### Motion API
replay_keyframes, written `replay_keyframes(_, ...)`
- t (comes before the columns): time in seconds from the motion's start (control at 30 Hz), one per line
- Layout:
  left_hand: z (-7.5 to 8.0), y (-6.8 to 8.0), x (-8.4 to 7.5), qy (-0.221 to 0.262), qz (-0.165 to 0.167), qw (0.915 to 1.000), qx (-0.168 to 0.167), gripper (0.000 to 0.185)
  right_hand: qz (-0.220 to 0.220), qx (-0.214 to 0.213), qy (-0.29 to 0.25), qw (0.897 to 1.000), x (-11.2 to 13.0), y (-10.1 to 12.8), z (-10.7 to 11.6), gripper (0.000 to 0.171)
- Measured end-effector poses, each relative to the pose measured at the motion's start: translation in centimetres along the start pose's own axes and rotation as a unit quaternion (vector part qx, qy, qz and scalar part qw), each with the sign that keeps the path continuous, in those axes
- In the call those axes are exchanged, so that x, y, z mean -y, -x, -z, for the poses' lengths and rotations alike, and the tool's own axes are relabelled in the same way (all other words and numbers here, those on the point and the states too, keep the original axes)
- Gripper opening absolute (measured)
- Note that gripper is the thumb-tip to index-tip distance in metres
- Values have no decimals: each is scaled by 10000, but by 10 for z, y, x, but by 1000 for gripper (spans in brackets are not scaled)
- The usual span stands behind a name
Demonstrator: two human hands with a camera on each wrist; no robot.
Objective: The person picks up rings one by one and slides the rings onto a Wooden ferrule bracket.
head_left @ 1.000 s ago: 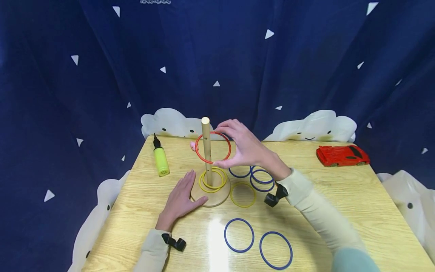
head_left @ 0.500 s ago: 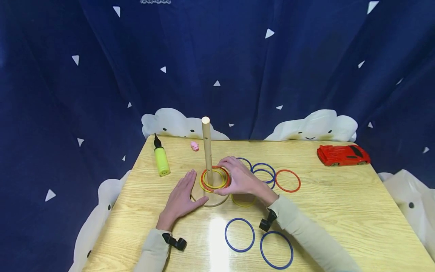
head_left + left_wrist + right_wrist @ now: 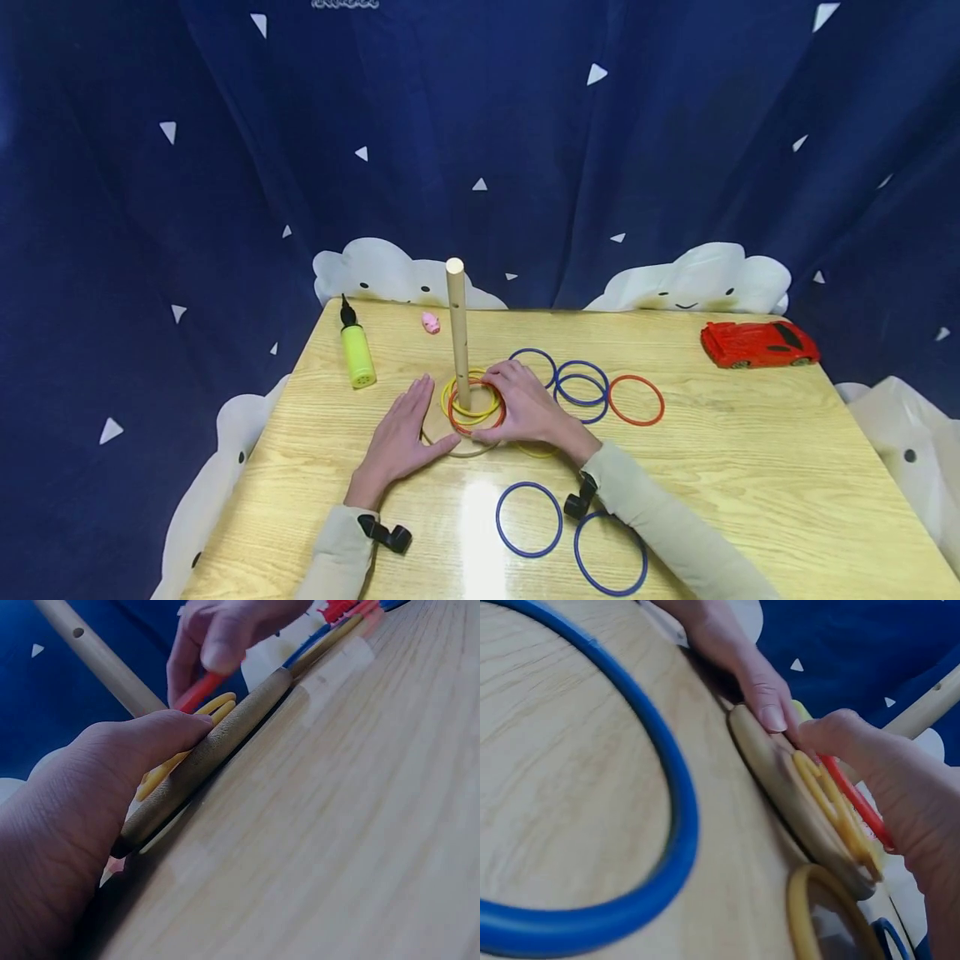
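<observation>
My right hand (image 3: 528, 408) pinches a red ring (image 3: 855, 796) between thumb and fingers. This ring encircles the upright wooden peg (image 3: 458, 333) low down, just over two yellow rings (image 3: 845, 825) that lie around the peg on its round wooden base (image 3: 255, 701). The left hand (image 3: 405, 437) rests at the base's left side, fingers straight and thumb laid over the front rim. In the right wrist view my right thumb hides part of the red ring.
Behind the right hand lie several blue rings (image 3: 556, 375) and another red ring (image 3: 636, 377). Two more blue rings (image 3: 498, 521) are near the front. A yellow-green pump (image 3: 357, 357), a small pink pig (image 3: 431, 323) and a red toy car (image 3: 761, 344) sit farther back.
My right hand has brought the red ring down the peg from near its top to just over the yellow rings, then slightly toward me. The left hand has stayed still.
</observation>
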State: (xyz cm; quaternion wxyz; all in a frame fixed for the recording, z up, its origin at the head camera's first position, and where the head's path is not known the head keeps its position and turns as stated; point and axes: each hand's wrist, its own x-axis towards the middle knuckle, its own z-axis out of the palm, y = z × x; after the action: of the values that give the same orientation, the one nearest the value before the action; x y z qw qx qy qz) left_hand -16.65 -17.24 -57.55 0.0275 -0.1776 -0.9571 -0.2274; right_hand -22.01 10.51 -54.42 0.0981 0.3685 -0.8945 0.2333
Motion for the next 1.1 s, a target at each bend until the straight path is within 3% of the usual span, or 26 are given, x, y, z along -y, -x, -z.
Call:
replay_keyframes(0.2,-1,-3,1,-22,-7,10000,20,114,-100,57,-16,9999,0,9,1,96)
replay_keyframes(0.37,0,-4,2,25,-65,10000,-19,113,-323,-543,-187,9978,-7,35,21,96)
replay_keyframes(0.5,0,-2,2,56,-122,9999,-37,113,-731,-1198,-225,9898,-33,71,40,90)
replay_keyframes(0.67,0,-1,2,62,-103,9999,-37,113,-1596,-1683,-18,9727,-80,124,62,100)
replay_keyframes(0.87,-1,0,2,141,-199,9995,-183,113,-2727,-1146,262,9549,-114,170,77,115)
replay_keyframes(0.97,-1,0,3,118,-157,9997,-130,113,-2849,-909,242,9539,-118,178,80,109)
replay_keyframes(1.1,-2,0,4,101,-95,9999,-18,113,-2761,-978,281,9557,-119,180,82,95)
